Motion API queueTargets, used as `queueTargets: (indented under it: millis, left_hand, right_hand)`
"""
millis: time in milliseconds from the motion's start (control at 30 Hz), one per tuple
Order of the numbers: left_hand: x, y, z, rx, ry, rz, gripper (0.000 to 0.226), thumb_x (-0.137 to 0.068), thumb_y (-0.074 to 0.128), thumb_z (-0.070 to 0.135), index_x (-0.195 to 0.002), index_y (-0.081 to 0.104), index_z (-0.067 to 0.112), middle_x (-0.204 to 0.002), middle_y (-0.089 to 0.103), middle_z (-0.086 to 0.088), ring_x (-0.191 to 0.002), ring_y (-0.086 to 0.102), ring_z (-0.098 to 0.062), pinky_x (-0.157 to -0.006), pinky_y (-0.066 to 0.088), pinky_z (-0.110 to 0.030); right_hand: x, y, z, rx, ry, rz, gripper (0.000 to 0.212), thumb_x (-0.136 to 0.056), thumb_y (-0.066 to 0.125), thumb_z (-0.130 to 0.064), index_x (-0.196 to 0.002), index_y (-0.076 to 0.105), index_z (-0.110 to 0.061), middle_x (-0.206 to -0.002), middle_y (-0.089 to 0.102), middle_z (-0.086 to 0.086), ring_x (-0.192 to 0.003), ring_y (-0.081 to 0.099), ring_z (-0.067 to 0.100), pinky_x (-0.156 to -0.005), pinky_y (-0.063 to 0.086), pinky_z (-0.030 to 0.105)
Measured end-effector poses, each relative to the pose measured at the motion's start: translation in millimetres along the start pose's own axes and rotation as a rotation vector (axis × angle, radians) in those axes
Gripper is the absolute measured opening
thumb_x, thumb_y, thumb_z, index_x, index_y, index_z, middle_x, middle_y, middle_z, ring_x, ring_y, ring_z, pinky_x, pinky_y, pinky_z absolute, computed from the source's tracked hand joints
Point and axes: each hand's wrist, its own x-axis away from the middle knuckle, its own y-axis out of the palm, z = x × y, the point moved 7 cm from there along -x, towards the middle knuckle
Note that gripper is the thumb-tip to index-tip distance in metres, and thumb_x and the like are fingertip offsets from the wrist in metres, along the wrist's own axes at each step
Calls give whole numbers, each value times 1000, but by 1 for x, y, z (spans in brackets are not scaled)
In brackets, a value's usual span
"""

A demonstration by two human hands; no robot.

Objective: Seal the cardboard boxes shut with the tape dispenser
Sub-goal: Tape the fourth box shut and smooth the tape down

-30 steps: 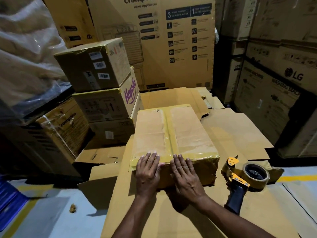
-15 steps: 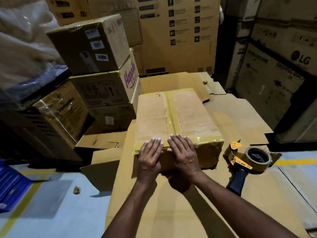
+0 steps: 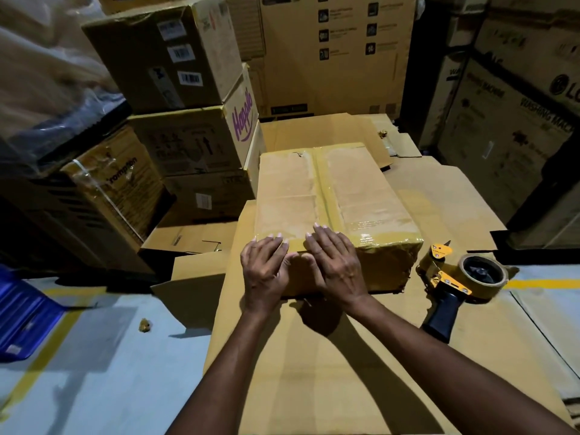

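A flat cardboard box (image 3: 335,189) lies on sheets of flattened cardboard (image 3: 329,356), with shiny tape along its middle seam and over its near edge. My left hand (image 3: 265,270) and my right hand (image 3: 337,262) lie side by side on the box's near edge, fingers straight, pressing the tape over the top and front face. The tape dispenser (image 3: 455,281), yellow with a dark handle and a brown roll, rests on the cardboard to the right of the box, untouched.
A stack of cartons (image 3: 188,120) stands to the left of the box, one marked in purple. Large appliance cartons (image 3: 518,120) wall in the back and right. A blue object (image 3: 22,309) and a small scrap (image 3: 145,324) lie on the pale floor at left.
Both hands have slid back from the box's top toward its near edge and front face. The view has tilted down a little. The tape dispenser has stayed in place.
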Motion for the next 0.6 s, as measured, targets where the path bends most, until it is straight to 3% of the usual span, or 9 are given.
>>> queueTargets:
  millis: [300,467,600]
  left_hand:
    - [24,2,4,100,-85,16,39,-95,67,-2,-134,66,3,-147,57,-14,-145,45,-32,-121,27,-64]
    - [53,13,5,-43,-46,-64,71,-92,65,-12,-156,37,2,-166,26,-19,-156,20,-35,-125,22,-59]
    - [63,15,9,-104,47,-96,79,-88,70,-11,-156,30,-2,-165,24,-23,-157,16,-34,-128,14,-48]
  right_hand:
    - [1,9,-8,-19,52,3,40,-97,67,-19,-136,68,-14,-146,61,6,-142,50,22,-118,36,42]
    - [3,7,-10,-11,44,-25,43,-99,69,-30,-139,66,-14,-149,59,7,-144,48,23,-118,36,43]
    - [2,7,-12,2,46,-9,43,-99,69,-29,-139,66,-12,-148,59,8,-142,50,24,-117,38,44]
